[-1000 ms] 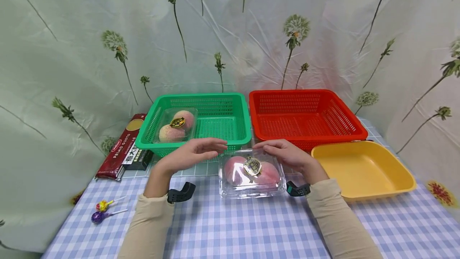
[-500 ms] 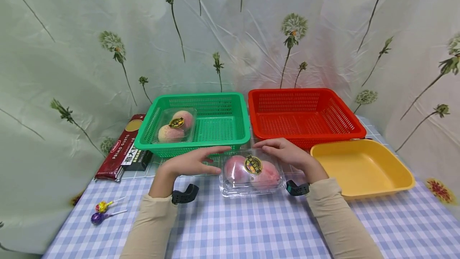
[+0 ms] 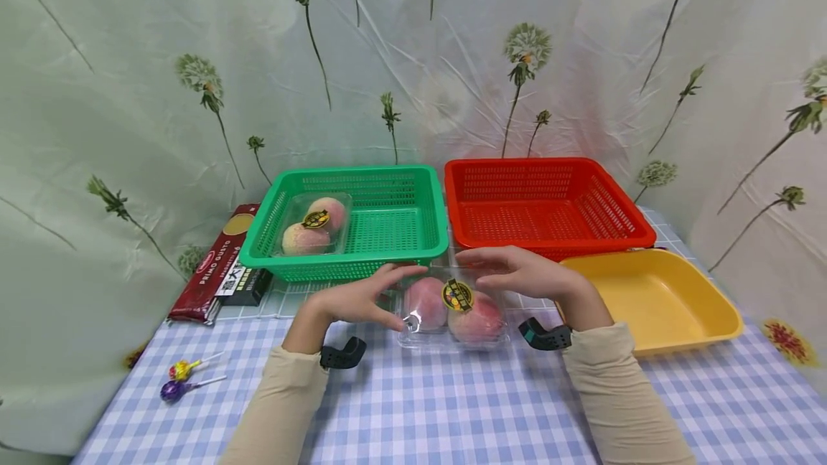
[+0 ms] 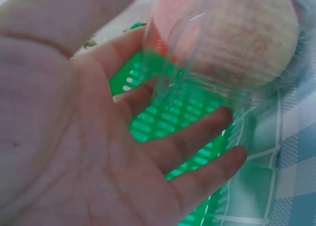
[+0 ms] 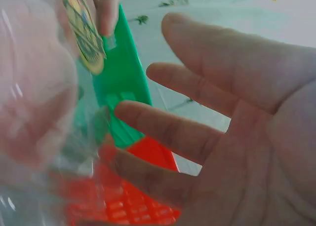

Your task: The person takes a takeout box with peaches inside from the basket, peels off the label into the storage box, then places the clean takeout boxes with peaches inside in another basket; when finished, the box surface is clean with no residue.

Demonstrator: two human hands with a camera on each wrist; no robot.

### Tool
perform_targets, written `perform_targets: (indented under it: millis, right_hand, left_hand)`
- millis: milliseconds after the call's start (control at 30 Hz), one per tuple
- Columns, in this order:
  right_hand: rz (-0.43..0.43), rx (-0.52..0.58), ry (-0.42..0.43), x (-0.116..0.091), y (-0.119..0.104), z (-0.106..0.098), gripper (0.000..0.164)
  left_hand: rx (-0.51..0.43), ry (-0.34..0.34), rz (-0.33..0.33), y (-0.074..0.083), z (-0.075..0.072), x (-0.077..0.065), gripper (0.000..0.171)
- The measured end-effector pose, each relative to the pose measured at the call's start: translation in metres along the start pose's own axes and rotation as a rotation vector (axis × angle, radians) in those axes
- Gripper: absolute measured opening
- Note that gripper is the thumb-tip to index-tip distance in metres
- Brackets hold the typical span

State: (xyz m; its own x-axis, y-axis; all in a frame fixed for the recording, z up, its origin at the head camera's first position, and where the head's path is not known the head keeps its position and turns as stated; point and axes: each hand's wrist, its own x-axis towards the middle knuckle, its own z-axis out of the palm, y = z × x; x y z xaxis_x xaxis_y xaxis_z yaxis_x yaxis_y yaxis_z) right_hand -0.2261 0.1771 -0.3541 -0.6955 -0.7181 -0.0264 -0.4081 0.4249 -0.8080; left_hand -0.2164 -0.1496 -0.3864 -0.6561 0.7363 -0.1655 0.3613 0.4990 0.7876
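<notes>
A clear plastic box of peaches [image 3: 477, 321] with a round black-and-gold label lies on the table in the middle of the head view. My left hand [image 3: 355, 300] is at its left side, thumb by the front left edge and fingers over the back left; whether it touches the box I cannot tell. In the left wrist view its fingers [image 4: 197, 137] look straight and spread. On the right side, my right hand [image 3: 530, 277] hovers with fingers extended. The right wrist view shows those fingers [image 5: 168, 130] apart, gripping nothing, with the box [image 5: 34, 88] blurred beside them.
Behind stands a green basket [image 3: 413, 257] holding another box of peaches [image 3: 310, 237]. A red basket [image 3: 549, 243] and a yellow tray [image 3: 646, 300] are at the right. A spaghetti packet [image 3: 209, 271], a black box [image 3: 248, 285] and two lollipops [image 3: 173, 390] lie left.
My left hand has moved right, up to the box's left side. The right hand has drawn slightly away to the right, its thumb now parted from its fingers. The box has barely shifted.
</notes>
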Motion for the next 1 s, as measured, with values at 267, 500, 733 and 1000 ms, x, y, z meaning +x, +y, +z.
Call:
perform_targets:
  millis: [267,500,733,1000]
  right_hand:
    - [-0.013,-0.004,-0.009,0.013,-0.008,0.013,0.045]
    - [0.020,-0.096,0.029,0.015,-0.008,0.018,0.036]
    - [0.000,-0.086,0.097,0.019,-0.009,0.023,0.019]
    - [0.045,-0.102,0.222,0.026,-0.014,0.033,0.006]
  left_hand:
    - [0.007,0.020,-0.037,0.002,0.005,0.005,0.097]
    - [0.013,0.030,-0.036,0.002,0.006,0.006,0.097]
    - [0.013,0.029,-0.037,0.000,0.007,0.007,0.098]
    - [0.010,0.021,-0.040,-0.001,0.006,0.007,0.098]
